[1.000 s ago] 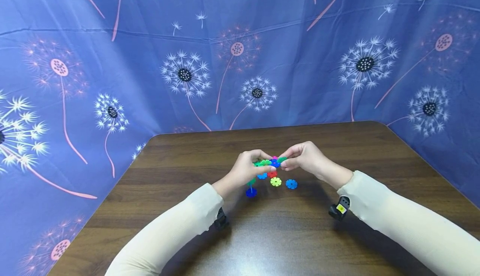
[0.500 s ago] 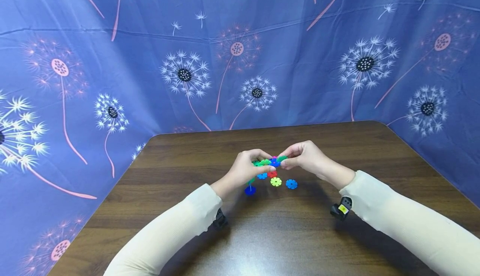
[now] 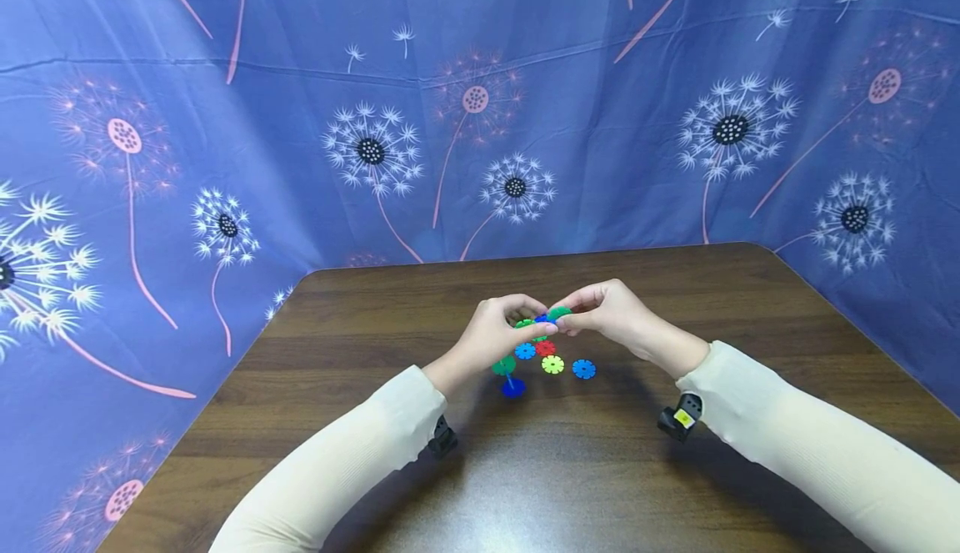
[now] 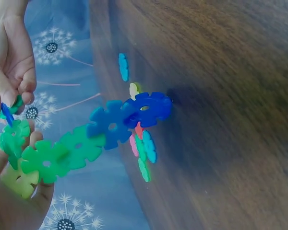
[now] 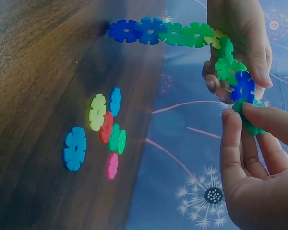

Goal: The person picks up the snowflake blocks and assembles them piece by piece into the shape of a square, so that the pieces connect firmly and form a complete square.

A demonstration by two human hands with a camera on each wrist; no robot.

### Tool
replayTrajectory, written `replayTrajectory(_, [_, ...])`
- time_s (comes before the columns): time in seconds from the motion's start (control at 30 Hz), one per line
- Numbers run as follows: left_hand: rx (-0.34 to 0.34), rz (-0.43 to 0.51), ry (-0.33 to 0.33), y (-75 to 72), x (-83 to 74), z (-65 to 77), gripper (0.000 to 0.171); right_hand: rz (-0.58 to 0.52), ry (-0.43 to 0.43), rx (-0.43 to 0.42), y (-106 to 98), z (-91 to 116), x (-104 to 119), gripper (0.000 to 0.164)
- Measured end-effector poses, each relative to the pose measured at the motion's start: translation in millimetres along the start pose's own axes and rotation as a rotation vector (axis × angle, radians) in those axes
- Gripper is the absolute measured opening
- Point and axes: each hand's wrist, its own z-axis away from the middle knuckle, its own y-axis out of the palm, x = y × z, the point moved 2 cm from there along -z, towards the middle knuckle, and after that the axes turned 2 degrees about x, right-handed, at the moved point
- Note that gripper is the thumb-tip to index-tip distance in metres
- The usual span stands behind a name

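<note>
A chain of interlocking notched plastic discs, green, yellow and blue, runs between my hands and hangs from the left one. My left hand (image 3: 491, 336) holds it near its upper end, where a yellow disc (image 4: 23, 181) lies against the fingers. From there the chain slopes down to a dark blue disc (image 3: 513, 388) at its low end. My right hand (image 3: 621, 318) pinches a green disc (image 5: 249, 117) between thumb and fingers. That disc meets the blue disc (image 5: 243, 87) at the chain's upper end, and the fingertips partly cover it.
Loose discs lie on the brown wooden table (image 3: 600, 470) beyond the chain: a blue one (image 3: 583, 369), a yellow one (image 3: 552, 364), a red one (image 3: 546, 348) and, in the right wrist view, a pink one (image 5: 113, 166). A blue dandelion-print cloth (image 3: 585, 119) hangs behind.
My hands have drawn slightly closer together and up. The green disc in my right hand has shifted left, and the chain's low blue end has swung to the right.
</note>
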Motion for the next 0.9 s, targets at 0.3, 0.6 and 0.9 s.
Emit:
replayTrajectory(0.3, [-0.057,-0.034,0.006,-2.3,3.4,4.2,0.028,-0.001,-0.018,0.027,1.4,0.7,-3.2,0.036])
replayTrajectory(0.6, [-0.13,-0.045,0.041,-5.5,4.7,9.7,0.024,-0.012,0.046,0.036,-6.4,-1.9,-19.4,0.035])
replayTrajectory(0.9, [-0.125,0.009,0.093,-4.5,3.1,13.7,0.025,0.13,0.145,0.068,-11.7,-6.3,-54.6,0.037])
